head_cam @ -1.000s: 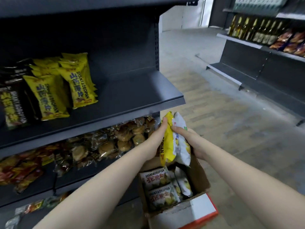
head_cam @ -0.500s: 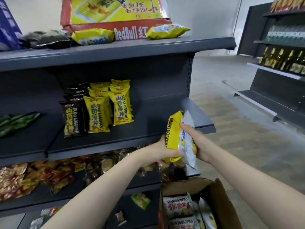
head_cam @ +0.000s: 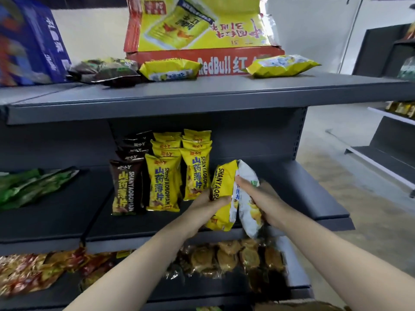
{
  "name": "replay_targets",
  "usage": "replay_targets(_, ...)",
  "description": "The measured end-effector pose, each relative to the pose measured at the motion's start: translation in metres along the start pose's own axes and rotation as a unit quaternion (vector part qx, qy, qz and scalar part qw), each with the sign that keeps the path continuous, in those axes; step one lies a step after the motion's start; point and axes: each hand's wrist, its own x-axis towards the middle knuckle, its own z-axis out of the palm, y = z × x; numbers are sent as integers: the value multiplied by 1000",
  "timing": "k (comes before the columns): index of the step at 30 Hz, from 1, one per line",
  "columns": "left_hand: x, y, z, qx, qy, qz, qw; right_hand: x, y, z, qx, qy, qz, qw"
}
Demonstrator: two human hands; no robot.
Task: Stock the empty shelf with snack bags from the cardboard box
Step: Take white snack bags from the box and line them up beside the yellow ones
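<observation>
The fingers of the left hand curl round a yellow snack bag. The right hand grips a white snack bag pressed against it. Both bags stand upright over the middle shelf, just beside the stocked yellow bags.

We see a glossy yellow plastic snack bag and a white plastic snack bag held upright, touching, at the front of the dark grey metal shelf.

Pale wall, grey-brown floor, 2nd dark shelving unit at far right
</observation>
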Motion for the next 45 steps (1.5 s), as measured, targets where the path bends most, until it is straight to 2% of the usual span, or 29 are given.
replay_targets(4, 34, -8, -20, 123, 152, 38, 980, 27, -7, 18, -40, 81, -35, 995)
replay_targets(8, 54, -23, -30, 243, 292, -10, 925, 50, -6, 36, -99, 101, -84, 986)
replay_targets(11, 61, -34, -26, 307, 343, 3, 888, 64, -2, 50, -120, 92, -100, 983)
replay_targets(15, 64, -40, -16, 342, 387, -2, 856, 79, 2, 68, -105, 95, -106, 984)
replay_targets(26, 64, -45, -18, 415, 391, 27, 821, 102, 8, 82, -61, 122, -76, 988)
replay_targets(32, 60, -47, -20, 364, 362, 26, 858, 106, 1, 81, -76, 128, -49, 988)
replay_targets(38, 56, -49, -29, 354, 293, 119, 880, 101, 2, 78, -86, 87, -52, 991)
replay_targets(45, 61, -51, -36, 420, 304, 159, 840, 99, 1, 74, -97, 31, -51, 994)
